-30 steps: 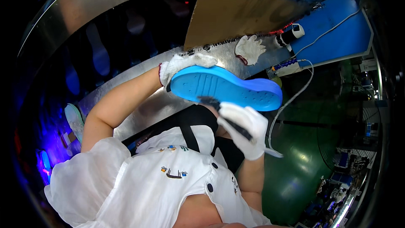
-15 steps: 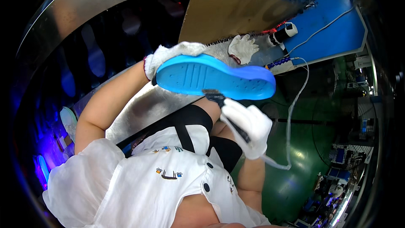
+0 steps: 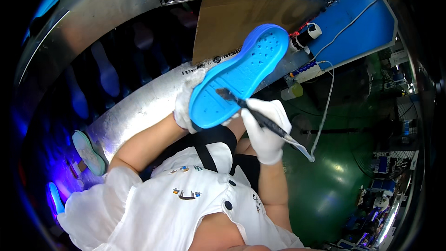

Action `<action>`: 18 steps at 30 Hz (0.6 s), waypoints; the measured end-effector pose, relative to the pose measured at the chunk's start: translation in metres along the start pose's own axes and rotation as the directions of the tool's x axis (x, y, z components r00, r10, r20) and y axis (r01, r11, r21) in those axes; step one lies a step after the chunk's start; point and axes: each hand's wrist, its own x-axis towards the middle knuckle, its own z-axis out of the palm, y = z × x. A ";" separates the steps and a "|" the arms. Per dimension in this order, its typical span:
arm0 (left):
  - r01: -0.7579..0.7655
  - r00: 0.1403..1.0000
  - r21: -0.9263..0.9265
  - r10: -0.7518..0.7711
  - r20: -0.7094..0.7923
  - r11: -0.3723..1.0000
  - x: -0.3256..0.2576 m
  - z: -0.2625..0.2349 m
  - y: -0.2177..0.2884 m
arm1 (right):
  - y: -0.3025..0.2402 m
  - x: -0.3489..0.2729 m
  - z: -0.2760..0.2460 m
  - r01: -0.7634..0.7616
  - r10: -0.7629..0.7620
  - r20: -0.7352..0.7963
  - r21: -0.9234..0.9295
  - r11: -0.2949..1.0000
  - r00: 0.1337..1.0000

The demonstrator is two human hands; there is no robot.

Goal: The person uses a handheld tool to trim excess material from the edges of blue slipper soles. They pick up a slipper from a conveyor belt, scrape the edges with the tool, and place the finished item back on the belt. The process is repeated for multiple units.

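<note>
A bright blue shoe sole [image 3: 231,72] is held up in front of me, tilted, with its pitted end pointing up and to the right. My left hand [image 3: 185,100], in a white knitted glove, grips its lower left edge; some fingers are hidden behind it. Gloved in white too, my right hand [image 3: 268,139] is closed round a black-handled brush [image 3: 265,121]. The dark bristles meet the sole's inner face near the middle of its lower half. From the brush's back end runs a clear tube [image 3: 322,125].
A metal ledge [image 3: 141,121] lies behind my left arm, carrying a pale sole with a green edge [image 3: 88,152]. Dark slots with more soles [image 3: 106,69] sit beyond. A cardboard sheet [image 3: 218,23], a blue panel [image 3: 357,23] and a yellowish container [image 3: 291,91] stand farther off.
The sole has turned from nearly level to steeply slanted, its inner face now more toward me. My left hand has moved down; the brush has shifted from the sole's lower edge onto its face.
</note>
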 end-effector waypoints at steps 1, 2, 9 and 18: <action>-0.095 0.995 -0.190 0.094 -0.012 0.977 -0.006 0.006 -0.023 | -0.001 -0.002 0.010 0.058 -0.063 -0.061 -0.079 0.995 0.996; -0.199 0.979 -0.201 0.184 -0.091 0.959 -0.008 0.011 -0.034 | -0.007 -0.004 0.013 0.186 -0.193 -0.057 -0.108 0.977 0.980; -0.402 0.901 0.204 0.425 -0.085 0.893 -0.037 0.106 0.022 | -0.020 -0.029 -0.014 -0.046 0.112 -0.107 0.492 0.869 0.988; 0.401 0.895 -0.869 0.329 0.303 -0.290 -0.087 0.260 0.197 | -0.014 -0.035 0.001 -0.144 0.265 -0.113 0.609 0.780 0.958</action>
